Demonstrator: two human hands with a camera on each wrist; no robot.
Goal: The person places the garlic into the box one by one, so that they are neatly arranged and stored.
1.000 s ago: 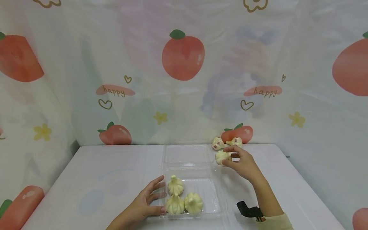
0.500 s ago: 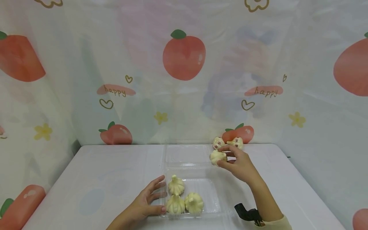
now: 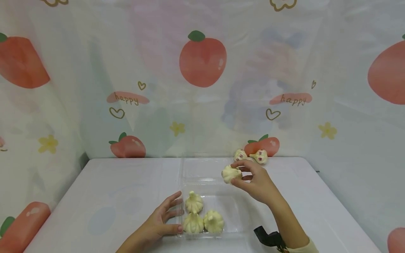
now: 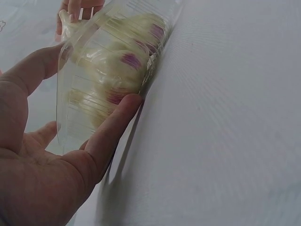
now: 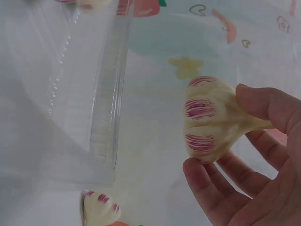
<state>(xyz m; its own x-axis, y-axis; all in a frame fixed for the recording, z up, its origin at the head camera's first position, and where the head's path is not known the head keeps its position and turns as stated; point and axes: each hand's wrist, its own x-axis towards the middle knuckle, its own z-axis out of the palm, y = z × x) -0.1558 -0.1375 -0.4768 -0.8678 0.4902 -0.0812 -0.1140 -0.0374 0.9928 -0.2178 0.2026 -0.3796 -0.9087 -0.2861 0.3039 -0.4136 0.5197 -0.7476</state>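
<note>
My right hand (image 3: 257, 182) pinches a pale garlic bulb (image 3: 230, 174) between thumb and fingers, held up beside the lid of a clear plastic box (image 3: 232, 215). In the right wrist view the garlic bulb (image 5: 207, 121) shows purple streaks on its rounded end, and its stem points toward the palm. Three more garlic bulbs (image 3: 213, 222) sit in the left part of the box. My left hand (image 3: 160, 222) rests against the box's left wall with fingers spread. The left wrist view shows thumb and fingertips touching the clear wall (image 4: 68, 117).
The box's hinged lid (image 3: 205, 170) lies folded back toward the rear of the white table (image 3: 133, 182). Two garlic bulbs, one on the left (image 3: 240, 154) and one on the right (image 3: 260, 156), lie at the table's back edge. A patterned curtain (image 3: 202, 116) hangs behind.
My right hand has carried its garlic bulb leftward, away from the two bulbs at the back and toward the box. The left hand has stayed at the box wall.
</note>
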